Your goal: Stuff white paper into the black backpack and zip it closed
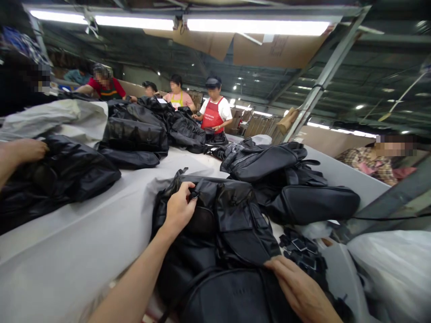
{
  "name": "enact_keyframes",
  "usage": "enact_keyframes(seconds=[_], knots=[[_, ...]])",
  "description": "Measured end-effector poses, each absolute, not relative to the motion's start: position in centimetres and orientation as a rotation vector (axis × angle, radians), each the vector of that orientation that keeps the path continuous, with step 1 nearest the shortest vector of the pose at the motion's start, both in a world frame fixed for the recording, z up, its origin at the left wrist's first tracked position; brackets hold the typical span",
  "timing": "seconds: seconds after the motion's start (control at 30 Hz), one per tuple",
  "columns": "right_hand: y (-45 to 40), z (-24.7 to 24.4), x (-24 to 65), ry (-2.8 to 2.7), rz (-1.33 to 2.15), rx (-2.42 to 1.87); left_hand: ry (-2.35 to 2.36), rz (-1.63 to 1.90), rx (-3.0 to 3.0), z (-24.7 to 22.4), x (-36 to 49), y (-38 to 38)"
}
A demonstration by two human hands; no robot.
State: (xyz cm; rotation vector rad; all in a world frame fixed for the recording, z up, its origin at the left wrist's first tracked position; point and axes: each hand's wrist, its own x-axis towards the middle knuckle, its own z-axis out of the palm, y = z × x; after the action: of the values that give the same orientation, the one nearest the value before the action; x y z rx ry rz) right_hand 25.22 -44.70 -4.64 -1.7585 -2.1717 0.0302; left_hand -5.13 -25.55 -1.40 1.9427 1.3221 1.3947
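Observation:
A black backpack [235,229] lies in front of me on the pale-covered table, its front pockets and flap facing up. My left hand [182,207] is closed in a pinch on a strap with a small dark buckle [194,194] near the bag's upper left part. At the lower right, my right hand [298,280] has its fingers together on the edge of the bag's rounded lower section [232,298]. Its fingertips touch the seam, and the thumb is mostly hidden. Several black straps with metal buckles [303,251] lie in a heap to the right of the bag.
Black bags [289,179] are piled behind on the right, with more [134,128] further back. At left, another person's hand [28,150] touches a black bag [63,170]. Several people stand around the table. A white plastic sack [397,269] and a slanted metal post [323,78] are on the right.

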Motion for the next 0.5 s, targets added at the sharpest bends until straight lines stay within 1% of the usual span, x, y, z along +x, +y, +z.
enact_keyframes(seconds=[0.13,0.3,0.4,0.5], knots=[[-44.3,-3.5,25.0,-2.143,-0.088,-1.694,1.191,1.42,1.901,-1.1,-5.0,-25.8],[-41.7,-3.4,23.5,-2.33,-0.06,-1.496,1.005,1.438,1.829,-0.2,-5.3,-25.6],[-41.0,-4.4,24.4,-2.24,-0.072,-1.512,1.059,1.466,1.858,0.3,-5.7,-25.3],[-41.7,-5.0,25.8,-2.058,0.018,-1.545,1.26,1.438,1.94,0.4,-5.9,-25.0]])
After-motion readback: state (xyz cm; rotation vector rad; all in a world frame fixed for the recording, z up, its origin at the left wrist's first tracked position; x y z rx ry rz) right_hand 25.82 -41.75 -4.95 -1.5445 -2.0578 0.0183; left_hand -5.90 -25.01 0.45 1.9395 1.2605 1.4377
